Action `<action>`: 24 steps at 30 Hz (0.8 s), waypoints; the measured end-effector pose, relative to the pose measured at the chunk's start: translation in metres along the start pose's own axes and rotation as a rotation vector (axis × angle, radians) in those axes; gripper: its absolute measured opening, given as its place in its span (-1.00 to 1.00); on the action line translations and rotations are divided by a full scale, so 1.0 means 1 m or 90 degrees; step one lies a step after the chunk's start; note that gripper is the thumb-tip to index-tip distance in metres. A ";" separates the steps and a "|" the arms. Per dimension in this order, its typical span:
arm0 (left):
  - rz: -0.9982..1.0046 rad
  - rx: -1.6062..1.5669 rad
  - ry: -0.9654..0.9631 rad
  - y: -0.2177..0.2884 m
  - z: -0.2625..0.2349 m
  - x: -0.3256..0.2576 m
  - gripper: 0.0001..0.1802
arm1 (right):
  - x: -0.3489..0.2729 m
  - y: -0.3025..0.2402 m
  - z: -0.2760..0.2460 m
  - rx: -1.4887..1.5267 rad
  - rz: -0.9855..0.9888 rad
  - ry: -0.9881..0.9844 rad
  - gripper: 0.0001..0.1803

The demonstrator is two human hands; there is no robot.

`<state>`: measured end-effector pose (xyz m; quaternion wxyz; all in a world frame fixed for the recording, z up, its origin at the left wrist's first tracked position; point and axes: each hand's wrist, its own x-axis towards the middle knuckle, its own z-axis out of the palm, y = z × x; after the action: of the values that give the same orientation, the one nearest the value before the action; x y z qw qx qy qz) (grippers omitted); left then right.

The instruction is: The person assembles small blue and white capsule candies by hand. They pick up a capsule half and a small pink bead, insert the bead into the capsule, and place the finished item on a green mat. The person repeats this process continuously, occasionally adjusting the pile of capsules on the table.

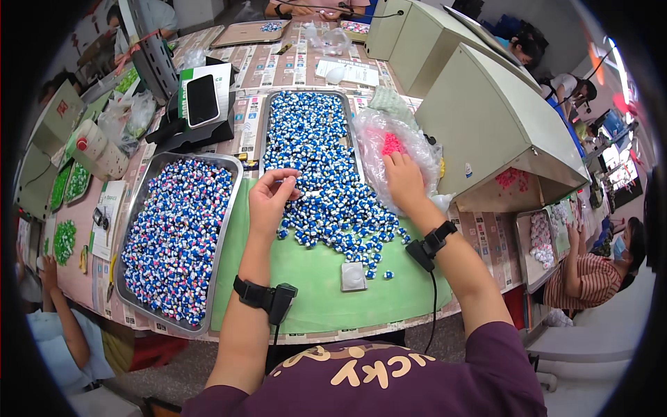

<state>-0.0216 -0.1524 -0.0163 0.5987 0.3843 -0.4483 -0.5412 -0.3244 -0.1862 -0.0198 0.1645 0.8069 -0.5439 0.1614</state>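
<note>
My left hand [269,201] hovers over the near left edge of a heap of small blue-and-white pieces [326,208]. Its thumb and forefinger are pinched together; whatever lies between them is too small to name. Into a clear plastic bag [375,167] reaches my right hand [405,179], its fingertips down on small pink pieces [392,143]. Those fingers are bent together, and I cannot see what they grip. The blue-and-white heap spills from a metal tray [266,115] onto a green mat [306,292]. A small whitish square pad [353,276] lies at its near edge.
Left stands a metal tray [236,208] of blue-white pieces, some showing pink. Behind it, a phone [202,101] leans on a black stand. A grey metal hood [500,118] borders my right side. A person in a striped shirt [583,274] sits right; others work around the table.
</note>
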 end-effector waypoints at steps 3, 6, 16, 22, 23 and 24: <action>-0.001 0.001 -0.003 -0.001 -0.001 0.000 -0.81 | -0.011 -0.004 -0.005 0.014 0.062 -0.058 -0.75; -0.004 0.006 0.004 -0.002 -0.003 0.001 -0.81 | -0.019 -0.007 -0.014 0.050 0.155 -0.076 -0.60; -0.012 0.028 0.004 0.001 -0.001 0.000 -0.82 | -0.022 -0.005 0.017 0.120 0.158 -0.135 -0.22; -0.006 0.027 0.007 0.001 0.003 0.000 -0.85 | -0.009 -0.001 0.013 0.129 0.144 -0.134 -0.22; -0.002 0.039 -0.007 -0.001 0.003 -0.001 -0.85 | -0.008 0.000 0.011 0.134 0.149 -0.133 -0.23; 0.003 0.053 -0.020 -0.003 0.003 -0.001 -0.85 | -0.006 -0.001 0.009 0.141 0.154 -0.131 -0.24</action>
<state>-0.0255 -0.1520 -0.0182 0.5763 0.3990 -0.4808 -0.5268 -0.3251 -0.1852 -0.0306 -0.0022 0.7611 -0.6297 0.1556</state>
